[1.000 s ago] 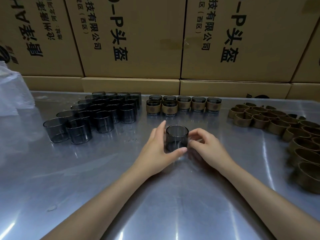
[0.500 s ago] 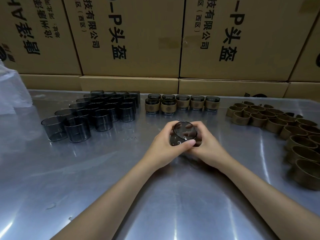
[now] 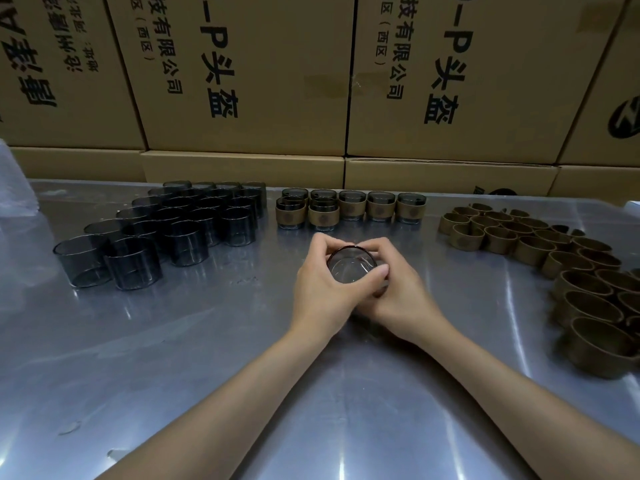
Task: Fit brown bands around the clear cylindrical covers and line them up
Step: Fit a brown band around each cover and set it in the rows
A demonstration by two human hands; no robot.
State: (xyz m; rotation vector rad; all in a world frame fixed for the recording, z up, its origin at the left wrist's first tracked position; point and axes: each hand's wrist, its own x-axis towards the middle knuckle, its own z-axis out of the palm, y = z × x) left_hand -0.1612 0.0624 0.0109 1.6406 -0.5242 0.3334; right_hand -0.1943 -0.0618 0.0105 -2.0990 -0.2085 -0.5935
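Both hands wrap one clear cylindrical cover (image 3: 351, 268) at counter centre, held tilted with its open mouth facing the camera. Left hand (image 3: 320, 291) grip: fingers curled over the far rim, thumb (image 3: 375, 273) lying across the near side, so it holds the cover from the left. Right hand (image 3: 401, 292) grip: fingers curled tight on the right wall and far rim, fingertips nearly meeting the left hand's on top; both grips narrow, closed on the cover. Can't tell if a band is on this cover, hands hide its wall. Cover sits between the two palms, just above the steel counter (image 3: 173, 375), near the front of the finished row. Banded covers (image 3: 349, 207) stand in a row at the back centre, five across, with two more in front at the left end; each brown band carries a round stamped emblem, too small to read. Bare smoky covers (image 3: 180, 230) are grouped back left, upright, touching. Loose brown bands (image 3: 540, 244) are heaped at right, running toward the near right edge. Cardboard boxes (image 3: 242, 74) wall the back; print reads "技有限公司", "(西区)", "-P头盔" on two boxes, partial upside-down characters on the left box. Clear plastic bag (image 3: 14, 188) at far left edge.
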